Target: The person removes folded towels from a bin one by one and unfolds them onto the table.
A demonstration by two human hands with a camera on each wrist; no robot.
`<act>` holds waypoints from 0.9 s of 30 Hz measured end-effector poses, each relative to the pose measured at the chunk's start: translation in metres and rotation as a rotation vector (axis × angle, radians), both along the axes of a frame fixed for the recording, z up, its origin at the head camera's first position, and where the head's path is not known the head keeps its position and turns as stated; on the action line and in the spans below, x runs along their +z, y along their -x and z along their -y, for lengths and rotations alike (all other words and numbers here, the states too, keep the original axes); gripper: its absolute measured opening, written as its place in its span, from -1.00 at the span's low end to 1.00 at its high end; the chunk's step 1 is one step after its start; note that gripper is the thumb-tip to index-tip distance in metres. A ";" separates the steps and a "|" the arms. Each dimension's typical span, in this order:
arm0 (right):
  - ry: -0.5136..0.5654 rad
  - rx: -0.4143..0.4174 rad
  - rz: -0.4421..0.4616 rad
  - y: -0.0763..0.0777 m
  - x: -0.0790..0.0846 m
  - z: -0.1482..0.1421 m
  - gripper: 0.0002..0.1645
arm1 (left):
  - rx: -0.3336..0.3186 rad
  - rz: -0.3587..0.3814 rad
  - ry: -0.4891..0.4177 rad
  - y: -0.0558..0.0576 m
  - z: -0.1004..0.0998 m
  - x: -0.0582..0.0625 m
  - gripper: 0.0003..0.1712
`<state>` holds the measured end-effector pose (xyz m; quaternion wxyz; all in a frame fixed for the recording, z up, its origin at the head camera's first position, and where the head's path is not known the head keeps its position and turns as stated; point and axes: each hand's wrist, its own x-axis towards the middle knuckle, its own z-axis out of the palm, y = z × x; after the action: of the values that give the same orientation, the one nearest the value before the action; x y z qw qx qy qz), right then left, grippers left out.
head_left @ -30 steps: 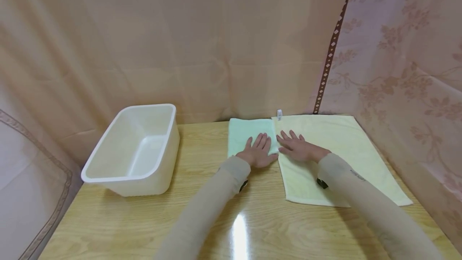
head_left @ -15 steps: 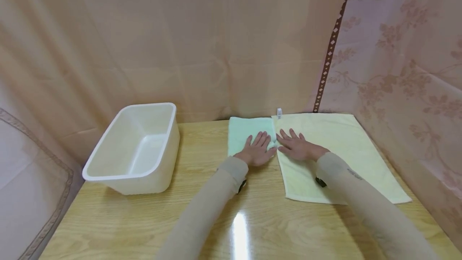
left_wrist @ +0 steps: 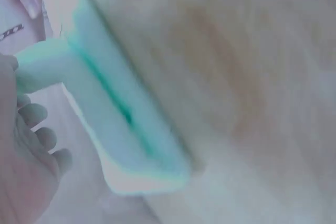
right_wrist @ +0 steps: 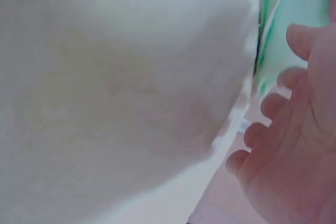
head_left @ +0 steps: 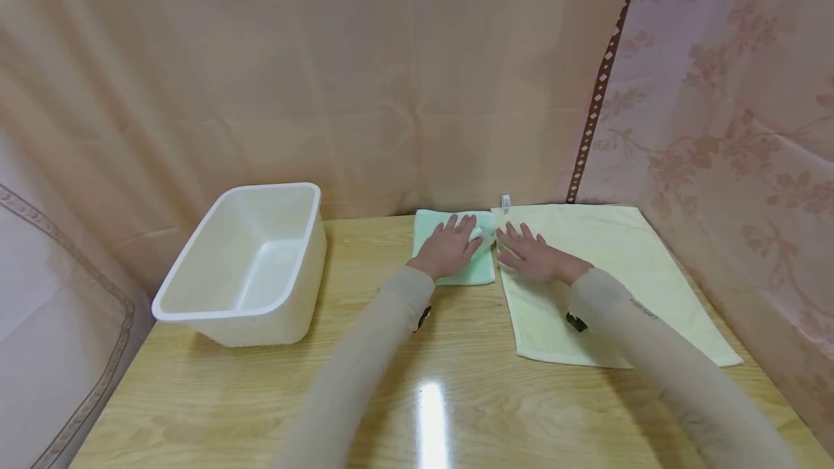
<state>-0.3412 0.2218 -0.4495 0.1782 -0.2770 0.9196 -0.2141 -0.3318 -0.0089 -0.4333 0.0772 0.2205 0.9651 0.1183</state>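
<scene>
A folded mint-green towel (head_left: 465, 273) lies on the wooden table (head_left: 391, 382) near the back curtain. My left hand (head_left: 449, 244) rests on it, and thumb and forefinger pinch a raised fold at its right edge. In the left wrist view a flap of the green towel (left_wrist: 121, 124) lifts toward the left hand (left_wrist: 26, 156). Just to the right, a pale yellow towel (head_left: 606, 252) is spread flat. My right hand (head_left: 531, 252) lies on its left part with fingers straight. The right wrist view shows the yellow towel (right_wrist: 115, 87) under the right hand (right_wrist: 294, 145).
A white plastic tub (head_left: 221, 318) stands on the table's left side, nothing inside it. Pink curtains (head_left: 391, 93) close in the back and both sides. A small white tag (head_left: 504, 201) sticks up at the yellow towel's far left corner.
My left hand has slid away from me along the green towel and lifted a fold at its right edge. The right hand has shifted slightly away from me on the yellow towel.
</scene>
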 end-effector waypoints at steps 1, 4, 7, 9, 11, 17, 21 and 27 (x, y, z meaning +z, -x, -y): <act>0.008 -0.005 0.002 0.000 0.001 0.003 -0.22 | 0.010 -0.027 0.015 0.002 0.005 0.003 -0.27; 0.034 -0.006 0.007 -0.001 0.004 0.011 -0.19 | 0.049 -0.105 0.052 0.009 0.019 0.009 -0.30; 0.044 0.043 -0.008 -0.002 0.003 0.019 -0.18 | 0.075 -0.170 0.091 0.015 0.032 0.015 -0.33; 0.047 0.092 -0.006 -0.004 0.001 0.025 -0.16 | 0.087 -0.196 0.120 0.016 0.041 0.017 -0.35; 0.043 0.136 0.009 -0.006 -0.002 0.031 -0.15 | 0.100 -0.203 0.146 0.017 0.049 0.017 -0.34; 0.018 0.161 0.004 -0.005 -0.005 0.047 -0.12 | 0.160 -0.189 0.188 0.012 0.077 0.012 -0.35; -0.004 0.155 0.006 0.000 -0.005 0.054 -0.06 | 0.192 -0.130 0.204 0.003 0.096 0.005 -0.33; -0.051 0.151 0.075 0.004 -0.004 0.057 -0.02 | 0.232 -0.105 0.302 -0.009 0.116 -0.005 -0.34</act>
<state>-0.3449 0.1652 -0.4533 0.2352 -0.3325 0.8940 -0.1867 -0.3231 -0.1246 -0.4382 0.0448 0.0998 0.9935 -0.0313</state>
